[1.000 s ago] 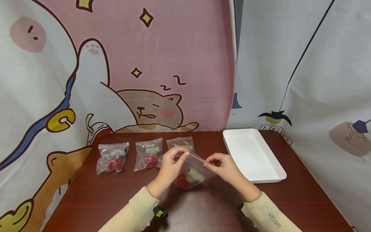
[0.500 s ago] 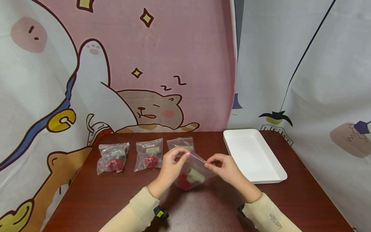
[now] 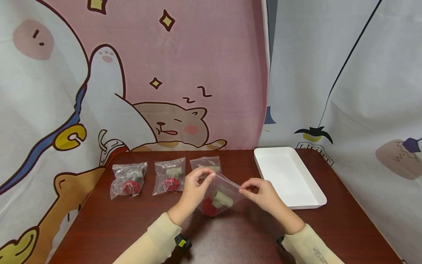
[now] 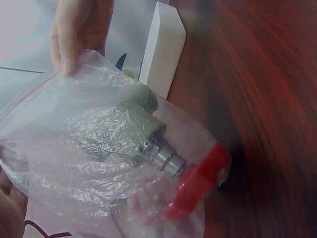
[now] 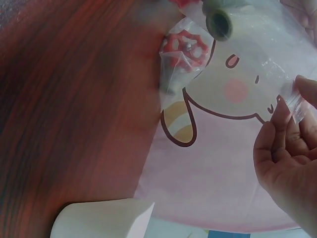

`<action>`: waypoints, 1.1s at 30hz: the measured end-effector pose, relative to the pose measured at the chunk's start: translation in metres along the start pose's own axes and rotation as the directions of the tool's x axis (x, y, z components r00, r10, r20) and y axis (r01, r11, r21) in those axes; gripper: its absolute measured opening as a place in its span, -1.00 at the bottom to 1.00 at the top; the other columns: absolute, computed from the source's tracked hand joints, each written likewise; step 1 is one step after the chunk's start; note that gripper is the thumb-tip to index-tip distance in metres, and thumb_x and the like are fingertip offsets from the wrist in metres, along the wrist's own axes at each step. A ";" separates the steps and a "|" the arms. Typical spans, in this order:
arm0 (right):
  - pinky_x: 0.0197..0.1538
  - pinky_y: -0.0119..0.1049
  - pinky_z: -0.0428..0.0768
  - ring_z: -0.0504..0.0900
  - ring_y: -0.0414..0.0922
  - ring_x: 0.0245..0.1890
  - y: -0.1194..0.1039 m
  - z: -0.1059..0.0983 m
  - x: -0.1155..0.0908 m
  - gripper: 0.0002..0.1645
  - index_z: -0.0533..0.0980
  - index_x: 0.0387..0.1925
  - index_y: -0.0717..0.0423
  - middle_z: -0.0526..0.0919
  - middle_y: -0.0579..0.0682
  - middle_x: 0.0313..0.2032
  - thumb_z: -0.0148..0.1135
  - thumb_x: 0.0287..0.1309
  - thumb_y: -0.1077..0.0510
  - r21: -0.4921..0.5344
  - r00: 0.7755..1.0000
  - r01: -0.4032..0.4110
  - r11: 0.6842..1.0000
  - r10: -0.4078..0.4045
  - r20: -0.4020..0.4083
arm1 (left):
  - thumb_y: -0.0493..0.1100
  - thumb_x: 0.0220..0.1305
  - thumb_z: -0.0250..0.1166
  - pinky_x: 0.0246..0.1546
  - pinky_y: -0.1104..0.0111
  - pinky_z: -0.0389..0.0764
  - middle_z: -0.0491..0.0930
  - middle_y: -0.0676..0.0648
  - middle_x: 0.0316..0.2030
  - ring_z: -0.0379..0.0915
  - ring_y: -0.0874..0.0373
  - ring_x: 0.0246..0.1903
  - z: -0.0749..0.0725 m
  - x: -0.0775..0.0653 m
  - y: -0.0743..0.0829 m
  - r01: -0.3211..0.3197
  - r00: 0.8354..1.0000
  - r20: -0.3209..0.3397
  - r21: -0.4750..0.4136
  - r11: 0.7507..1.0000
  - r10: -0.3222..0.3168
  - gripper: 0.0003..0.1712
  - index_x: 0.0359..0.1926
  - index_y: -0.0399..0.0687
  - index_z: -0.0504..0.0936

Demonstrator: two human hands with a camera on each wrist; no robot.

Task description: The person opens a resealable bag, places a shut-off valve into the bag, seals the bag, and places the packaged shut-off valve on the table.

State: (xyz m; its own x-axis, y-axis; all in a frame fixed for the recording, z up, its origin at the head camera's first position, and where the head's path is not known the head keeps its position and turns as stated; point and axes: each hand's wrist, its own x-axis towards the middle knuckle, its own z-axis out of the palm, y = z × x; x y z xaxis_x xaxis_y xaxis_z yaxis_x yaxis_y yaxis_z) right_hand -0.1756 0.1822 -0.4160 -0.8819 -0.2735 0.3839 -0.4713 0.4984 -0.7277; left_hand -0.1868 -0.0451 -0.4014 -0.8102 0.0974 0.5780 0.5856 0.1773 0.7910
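A clear zip-lock bag [image 3: 230,189] hangs between my hands over the table. Inside it sits a beige-green pipe valve [image 4: 133,119] with a metal stem and a red handwheel [image 4: 198,183] at the bag's lower end. With thumb and fingertips, my left hand [image 3: 194,187] pinches the left end of the bag's zip edge. My right hand [image 3: 263,194] pinches the zip edge near its right end, thumb against fingers. In the right wrist view the thumb and fingers of that right hand [image 5: 290,153] are on the clear plastic.
Three similar bags lie along the back of the brown table [image 3: 138,227]: a left bag [image 3: 128,180], a middle bag [image 3: 169,176] and a right bag [image 3: 211,161] partly hidden behind my left hand. A white tray [image 3: 290,178] stands at the back right. Printed cloth hangs behind.
My right hand has slid right and slightly down along the zip edge, away from my left hand. The left hand and the valve in the bag stay almost where they were.
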 end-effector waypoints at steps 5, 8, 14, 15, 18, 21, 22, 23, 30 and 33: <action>-0.47 -0.43 0.49 0.46 -0.23 -0.55 -0.015 -0.004 0.000 -0.92 0.61 -0.51 0.25 0.59 0.03 -0.57 0.38 -0.08 0.41 0.007 1.000 0.019 1.000 -0.019 0.004 | -0.40 0.15 0.29 -0.42 0.25 0.65 0.63 -0.23 -0.41 0.55 0.26 -0.44 0.000 0.000 0.000 -0.002 1.000 -0.006 0.011 1.000 0.002 -0.95 -0.37 -0.38 0.62; -0.48 -0.43 0.49 0.46 -0.24 -0.55 -0.007 -0.001 0.000 -0.91 0.61 -0.52 0.26 0.59 0.03 -0.58 0.38 -0.10 0.43 0.010 1.000 0.025 1.000 -0.025 -0.001 | -0.40 0.15 0.29 -0.43 0.27 0.65 0.63 -0.24 -0.42 0.56 0.21 -0.44 -0.001 0.001 0.001 -0.005 1.000 -0.003 0.006 1.000 0.005 -0.95 -0.37 -0.38 0.62; -0.45 -0.44 0.50 0.46 -0.31 -0.52 0.022 0.006 0.000 -0.91 0.63 -0.48 0.11 0.60 -0.10 -0.54 0.42 -0.06 0.30 0.013 1.000 0.014 1.000 -0.014 -0.011 | -0.37 0.19 0.28 -0.44 0.27 0.65 0.62 -0.24 -0.43 0.56 0.06 -0.47 -0.001 0.002 0.001 -0.012 1.000 0.007 -0.008 1.000 0.012 -0.89 -0.37 -0.41 0.61; -0.44 -0.45 0.50 0.46 -0.33 -0.51 0.024 0.006 0.000 -0.90 0.63 -0.48 0.06 0.60 -0.14 -0.54 0.43 -0.05 0.27 0.009 1.000 0.013 1.000 -0.013 -0.011 | -0.37 0.18 0.28 -0.44 0.26 0.65 0.62 -0.24 -0.43 0.56 0.04 -0.47 -0.002 0.002 0.001 -0.010 1.000 0.007 -0.008 1.000 0.010 -0.90 -0.37 -0.41 0.61; -0.42 -0.45 0.50 0.46 -0.36 -0.50 0.030 0.004 -0.002 -0.89 0.63 -0.47 -0.02 0.59 -0.20 -0.53 0.44 -0.05 0.22 -0.006 1.000 0.015 1.000 -0.015 -0.010 | -0.40 0.17 0.28 -0.43 0.27 0.65 0.61 -0.24 -0.43 0.57 -0.03 -0.48 -0.002 0.002 0.001 -0.001 1.000 0.000 -0.009 1.000 0.001 -0.94 -0.36 -0.39 0.61; -0.42 -0.44 0.51 0.47 -0.36 -0.50 0.033 0.003 -0.003 -0.87 0.63 -0.47 -0.05 0.59 -0.23 -0.54 0.45 -0.06 0.22 -0.019 1.000 0.021 1.000 -0.021 -0.014 | -0.41 0.17 0.28 -0.43 0.31 0.65 0.61 -0.25 -0.42 0.57 -0.12 -0.47 -0.003 0.001 -0.001 0.006 1.000 -0.008 -0.013 1.000 -0.006 -0.95 -0.36 -0.39 0.61; -0.42 -0.44 0.51 0.47 -0.36 -0.51 0.034 0.002 -0.004 -0.87 0.63 -0.47 -0.04 0.59 -0.23 -0.53 0.45 -0.06 0.23 -0.022 1.000 0.022 1.000 -0.022 -0.016 | -0.41 0.16 0.27 -0.43 0.33 0.64 0.61 -0.25 -0.43 0.57 -0.13 -0.47 -0.003 0.001 -0.001 0.006 1.000 -0.011 -0.015 1.000 -0.006 -0.95 -0.36 -0.39 0.61; -0.43 -0.44 0.51 0.47 -0.37 -0.51 0.035 0.001 -0.005 -0.87 0.63 -0.47 -0.04 0.59 -0.23 -0.53 0.45 -0.07 0.23 -0.024 1.000 0.021 0.999 -0.022 -0.016 | -0.41 0.17 0.27 -0.43 0.34 0.64 0.61 -0.25 -0.43 0.57 -0.12 -0.47 -0.003 0.001 -0.002 0.006 1.000 -0.010 -0.016 1.000 -0.006 -0.96 -0.36 -0.39 0.61; -0.43 -0.44 0.53 0.48 -0.38 -0.51 0.037 -0.001 -0.008 -0.84 0.63 -0.47 -0.03 0.62 -0.23 -0.52 0.45 -0.10 0.27 -0.043 0.999 0.033 0.999 -0.034 -0.029 | -0.41 0.17 0.27 -0.42 0.35 0.64 0.61 -0.25 -0.42 0.59 -0.03 -0.46 -0.003 0.001 -0.003 0.009 1.000 -0.007 -0.024 1.000 -0.009 -0.95 -0.35 -0.39 0.61; -0.44 -0.45 0.52 0.48 -0.39 -0.52 0.037 -0.001 -0.008 -0.84 0.63 -0.47 -0.02 0.62 -0.23 -0.52 0.45 -0.10 0.28 -0.057 0.998 0.052 0.997 -0.055 -0.036 | -0.40 0.18 0.26 -0.41 0.29 0.65 0.60 -0.26 -0.42 0.58 -0.19 -0.46 -0.004 0.000 -0.003 0.013 1.000 -0.004 -0.033 0.999 -0.014 -0.92 -0.35 -0.42 0.60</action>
State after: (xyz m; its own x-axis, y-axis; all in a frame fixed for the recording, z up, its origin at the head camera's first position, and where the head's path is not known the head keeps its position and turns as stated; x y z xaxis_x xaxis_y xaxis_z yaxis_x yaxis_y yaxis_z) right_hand -0.1858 0.2038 -0.4457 -0.8546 -0.2706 0.4432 -0.5165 0.5297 -0.6727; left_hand -0.1888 -0.0492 -0.4028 -0.8180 0.0908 0.5681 0.5752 0.1459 0.8049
